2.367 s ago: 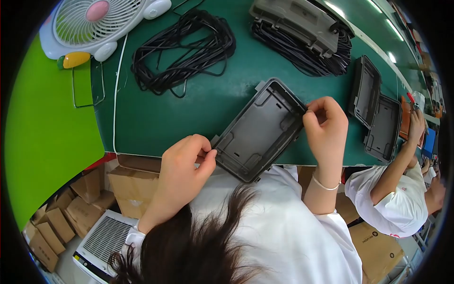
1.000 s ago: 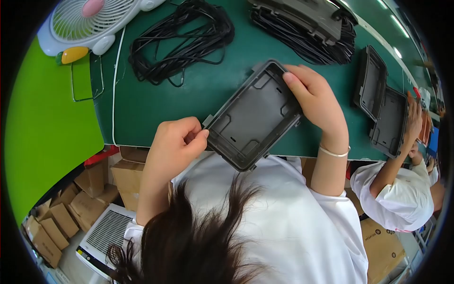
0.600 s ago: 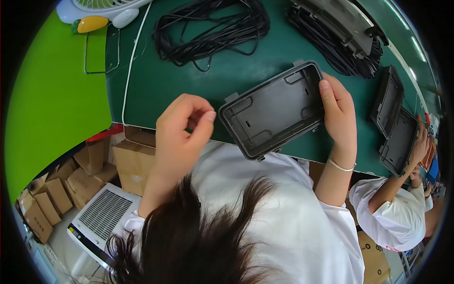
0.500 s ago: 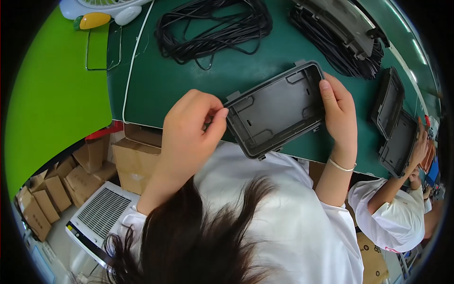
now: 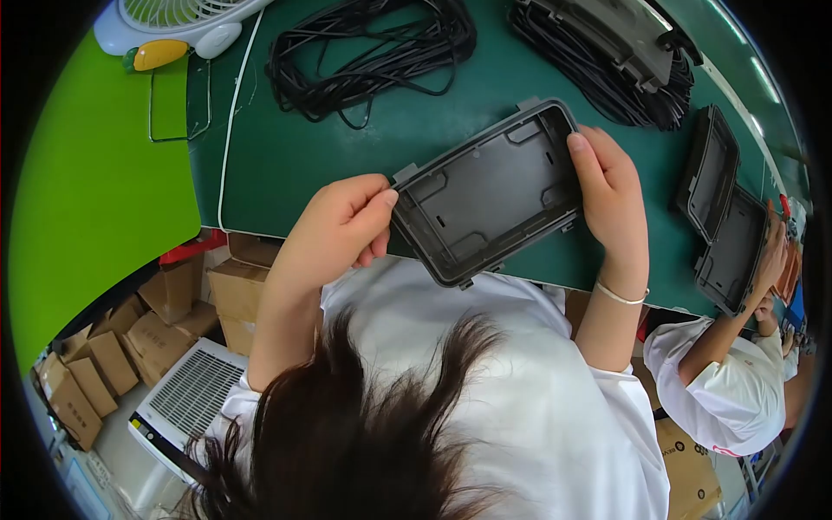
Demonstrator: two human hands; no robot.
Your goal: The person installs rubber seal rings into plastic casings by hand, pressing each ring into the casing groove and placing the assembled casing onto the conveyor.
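Note:
Between my two hands is a dark grey plastic box shell [image 5: 494, 195], tilted, its hollow inside facing up toward me. My left hand [image 5: 342, 225] pinches the shell's left corner between thumb and fingers. At the opposite short side, my right hand [image 5: 611, 191] grips the rim, thumb on top and fingers behind it. Clip tabs and small slots show along the shell's edges and floor. Beyond it on the green table lies a loose coil of black cable [image 5: 364, 56].
At the upper right, another grey box [image 5: 620, 39] rests over a bundle of black cable [image 5: 598, 82]. An opened box [image 5: 732, 247] lies at the right, by a co-worker's hand [image 5: 771, 256]. A fan [image 5: 165, 17] stands upper left. Cardboard boxes [image 5: 160, 342] sit below the table.
The box shell has shifted slightly left and up in view with both hands. My left hand has turned, its lower fingers now showing beneath. The co-worker's hand stays near the opened box.

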